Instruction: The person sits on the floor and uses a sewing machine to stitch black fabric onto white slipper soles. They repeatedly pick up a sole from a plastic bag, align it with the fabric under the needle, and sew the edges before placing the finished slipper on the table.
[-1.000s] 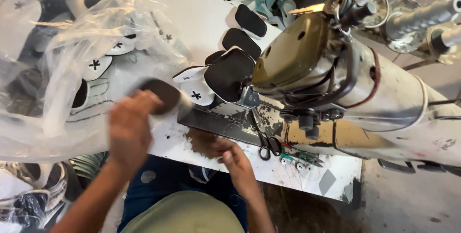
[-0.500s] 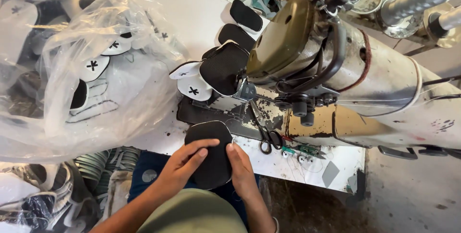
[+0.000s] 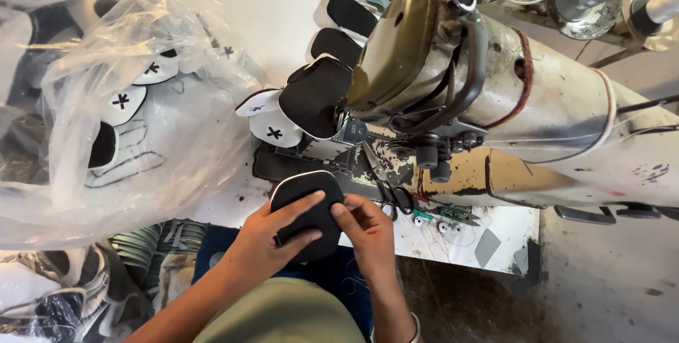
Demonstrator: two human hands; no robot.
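Observation:
A black padded fabric piece with a white rim (image 3: 303,194) lies at the near edge of the sewing table, held by both hands. My left hand (image 3: 272,239) grips its left and lower side, fingers spread over the top. My right hand (image 3: 366,228) pinches its right edge. Just beyond it sits the needle area of a worn industrial sewing machine (image 3: 509,95). A chain of sewn black and white pieces (image 3: 311,95) hangs off the machine's left side.
A big clear plastic bag (image 3: 106,124) with several black and white cut pieces fills the left of the white table (image 3: 269,10). Small scissors (image 3: 396,198) lie right of the hands. More bagged pieces sit on the floor at the lower left (image 3: 49,300).
My left hand brought a black piece from near the bag down to the table's near edge. Both hands closed on it and now hold it nearer the machine.

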